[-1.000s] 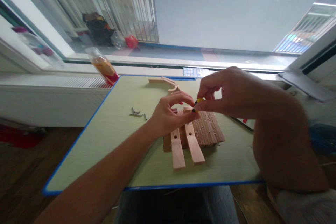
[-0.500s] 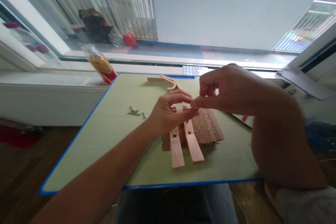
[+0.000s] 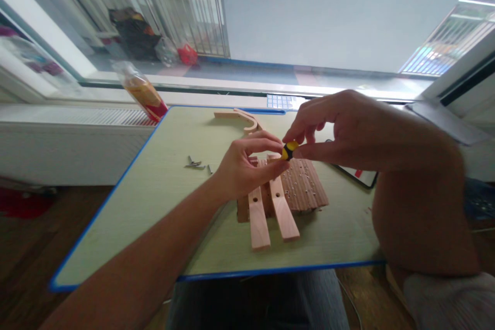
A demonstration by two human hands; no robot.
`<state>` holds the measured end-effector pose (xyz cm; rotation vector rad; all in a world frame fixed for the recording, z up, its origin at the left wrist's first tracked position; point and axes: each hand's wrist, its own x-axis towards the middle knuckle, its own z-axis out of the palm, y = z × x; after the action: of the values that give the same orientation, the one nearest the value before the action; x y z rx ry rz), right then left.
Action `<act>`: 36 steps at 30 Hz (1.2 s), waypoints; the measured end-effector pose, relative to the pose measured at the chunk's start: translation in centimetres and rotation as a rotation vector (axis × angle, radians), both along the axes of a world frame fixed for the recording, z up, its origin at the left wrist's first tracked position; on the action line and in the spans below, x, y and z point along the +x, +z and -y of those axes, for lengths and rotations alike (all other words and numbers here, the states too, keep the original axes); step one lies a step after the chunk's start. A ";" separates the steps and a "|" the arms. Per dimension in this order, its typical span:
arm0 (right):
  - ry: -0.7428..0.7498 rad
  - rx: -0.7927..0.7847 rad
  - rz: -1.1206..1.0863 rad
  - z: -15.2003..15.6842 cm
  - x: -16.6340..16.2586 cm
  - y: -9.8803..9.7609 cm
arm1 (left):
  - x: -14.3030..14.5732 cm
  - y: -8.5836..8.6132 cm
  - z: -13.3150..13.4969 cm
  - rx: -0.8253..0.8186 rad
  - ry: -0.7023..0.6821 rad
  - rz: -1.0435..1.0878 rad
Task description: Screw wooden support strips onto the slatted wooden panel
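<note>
Head view: your right hand (image 3: 348, 131) has the yellow-black handle (image 3: 289, 150) in a pinch, thumb one side, forefinger the other, with no spare gap. The handle is above the far part of the ribbed board (image 3: 305, 188), tilted. Its working end is hidden, so can't tell what it meets.

Your left hand (image 3: 242, 170) sits over the board's far left part. Thumb and forefinger partly apart, tips right at the handle's lower end; can't tell if they clamp it, just touch, or hold something small out of sight. My read: they're there to guide that end so it doesn't wander, right hand supplying the turn or push.

Left slat (image 3: 260, 229) and right slat (image 3: 286, 219) lie side by side on the board, near ends overhanging its edge toward you, a hole showing in each. Board under them probably backs the work and spares the tabletop (image 3: 147, 185). Left palm looks placed to steady the slats too, contact not clear.

Screws (image 3: 195, 164) lie loose left of the board, likely parked for easy reach. Curved wood (image 3: 228, 115) is beyond the board, out of your way. Tablet (image 3: 367, 179) is right of the board, partly behind your right arm.
</note>
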<state>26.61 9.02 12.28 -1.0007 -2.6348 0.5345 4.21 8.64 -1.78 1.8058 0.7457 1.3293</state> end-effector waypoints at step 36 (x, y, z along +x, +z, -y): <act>0.019 0.076 0.021 -0.8 0.2 -0.5 | 0.1 0.1 0.2 0.008 0.023 -0.008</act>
<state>26.81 9.85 11.75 -0.9644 -2.6638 0.4274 4.35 8.45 -1.73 1.8151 0.7690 1.3424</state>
